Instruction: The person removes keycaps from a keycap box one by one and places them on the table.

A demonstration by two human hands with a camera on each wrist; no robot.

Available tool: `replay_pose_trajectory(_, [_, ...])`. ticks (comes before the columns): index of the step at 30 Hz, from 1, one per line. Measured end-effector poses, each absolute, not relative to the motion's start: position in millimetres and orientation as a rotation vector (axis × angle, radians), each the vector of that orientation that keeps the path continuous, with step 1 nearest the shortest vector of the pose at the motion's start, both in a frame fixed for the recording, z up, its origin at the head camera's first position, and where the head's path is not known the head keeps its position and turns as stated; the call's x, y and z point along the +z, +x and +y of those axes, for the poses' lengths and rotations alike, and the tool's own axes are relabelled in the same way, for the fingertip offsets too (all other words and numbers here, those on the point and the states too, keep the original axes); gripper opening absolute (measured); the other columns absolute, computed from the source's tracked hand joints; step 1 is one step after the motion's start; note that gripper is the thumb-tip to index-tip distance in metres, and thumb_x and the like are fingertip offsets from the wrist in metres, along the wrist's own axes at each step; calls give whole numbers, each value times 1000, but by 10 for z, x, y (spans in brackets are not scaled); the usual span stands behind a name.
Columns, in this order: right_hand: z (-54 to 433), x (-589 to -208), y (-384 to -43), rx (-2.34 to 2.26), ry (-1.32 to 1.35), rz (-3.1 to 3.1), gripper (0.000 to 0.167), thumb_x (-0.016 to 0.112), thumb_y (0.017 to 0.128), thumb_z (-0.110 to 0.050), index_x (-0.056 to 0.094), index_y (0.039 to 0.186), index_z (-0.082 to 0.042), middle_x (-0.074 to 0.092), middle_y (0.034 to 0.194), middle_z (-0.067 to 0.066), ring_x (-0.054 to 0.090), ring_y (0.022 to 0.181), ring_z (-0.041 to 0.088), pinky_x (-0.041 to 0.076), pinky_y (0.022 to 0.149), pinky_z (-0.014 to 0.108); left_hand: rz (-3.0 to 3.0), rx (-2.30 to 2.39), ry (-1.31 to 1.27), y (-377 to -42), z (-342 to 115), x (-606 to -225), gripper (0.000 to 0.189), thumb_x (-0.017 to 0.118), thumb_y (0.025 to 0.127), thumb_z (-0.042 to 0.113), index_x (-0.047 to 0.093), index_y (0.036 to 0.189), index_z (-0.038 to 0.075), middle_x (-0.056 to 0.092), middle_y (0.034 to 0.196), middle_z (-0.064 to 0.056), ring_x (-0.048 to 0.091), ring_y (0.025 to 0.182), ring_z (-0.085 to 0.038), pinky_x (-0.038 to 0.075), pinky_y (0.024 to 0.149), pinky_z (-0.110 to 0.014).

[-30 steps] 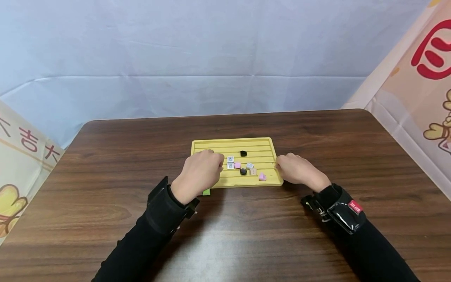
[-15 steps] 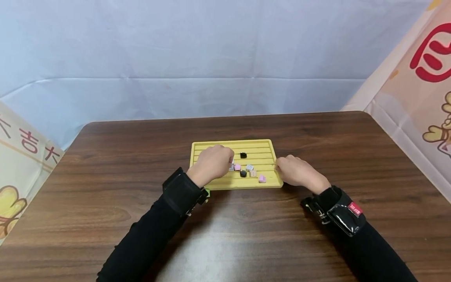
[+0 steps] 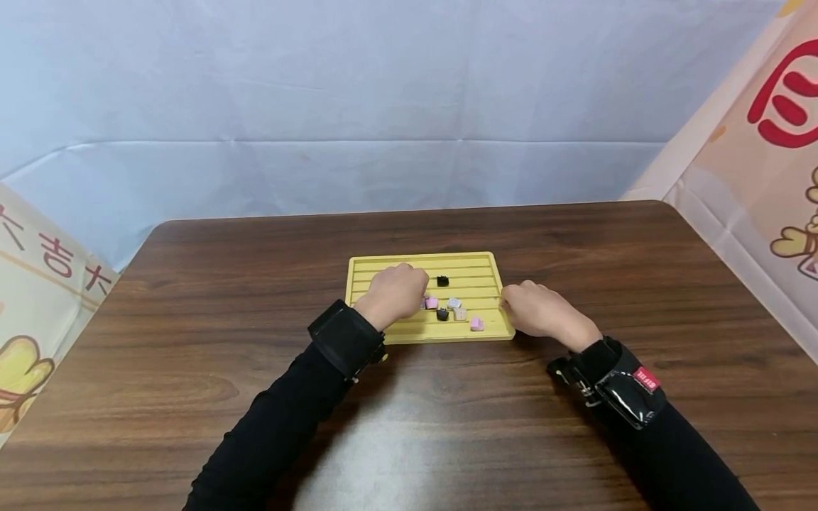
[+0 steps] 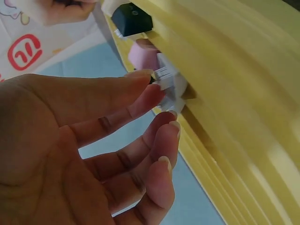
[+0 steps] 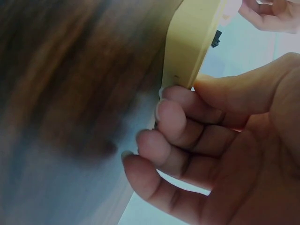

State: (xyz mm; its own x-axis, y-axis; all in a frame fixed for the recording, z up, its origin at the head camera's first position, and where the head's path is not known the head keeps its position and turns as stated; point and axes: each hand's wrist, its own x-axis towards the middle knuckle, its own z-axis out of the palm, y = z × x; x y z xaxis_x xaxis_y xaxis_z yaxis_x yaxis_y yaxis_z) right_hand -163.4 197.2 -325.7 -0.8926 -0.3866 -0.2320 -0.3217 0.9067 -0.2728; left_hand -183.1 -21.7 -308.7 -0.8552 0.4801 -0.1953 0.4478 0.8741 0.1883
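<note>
A yellow ridged tray lies on the table with several small keycaps on it. My left hand reaches over the tray's middle. In the left wrist view its thumb and index finger pinch a white keycap, with another whitish one right behind; the remaining fingers are loosely bent. Beside these sit a pink keycap and a dark keycap. My right hand holds the tray's right edge, thumb on top and index finger beneath, as the right wrist view shows.
Right of the left hand lie black keycaps, a beige keycap and a pink keycap. The brown wooden table extends around the tray. A pale blue cloth hangs behind its far edge.
My left hand has moved right and slightly back across the tray, covering the pair of whitish keycaps. A green piece at the tray's front edge is now hidden. My right hand stays put.
</note>
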Motion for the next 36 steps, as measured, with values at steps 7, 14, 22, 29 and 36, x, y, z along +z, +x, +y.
replay_pose_trajectory(7, [1968,-3255,-1633,-326,-526,2790,19,43,92,-3,52,75,-6,40,61,3,36,52,15,30,51,27,2799,145,684,-1834,-198,-3112,26,44,93,3,46,68,11,29,62,-1,29,54,-13,24,46,-26])
replay_pose_trajectory(14, [1967,-3255,-1631,-323,-535,2794,20,43,92,-3,52,74,-6,40,60,3,36,52,15,30,50,27,2805,118,676,-1846,-192,-3129,25,45,92,3,46,69,12,35,63,-1,32,56,-14,27,47,-26])
replay_pose_trajectory(22, [1964,-3257,-1632,-318,-534,2793,17,43,92,-3,54,79,-4,44,62,4,38,52,15,31,50,27,2802,131,692,-1836,-203,-3144,18,45,93,6,54,78,10,43,67,-3,35,58,-14,27,48,-25])
replay_pose_trajectory(29, [1959,-3257,-1627,-321,-534,2791,17,43,92,-3,54,79,-4,43,62,4,37,52,15,31,50,27,2800,140,700,-1823,-224,-3149,16,46,93,6,55,80,10,50,76,-6,38,63,-15,28,50,-26])
replay_pose_trajectory(36, [1956,-3262,-1631,-316,-521,2795,17,43,92,-3,54,79,-4,44,62,4,38,52,15,31,50,27,2793,195,699,-1819,-258,-3156,14,45,92,2,55,83,8,49,78,-7,37,63,-16,27,51,-26])
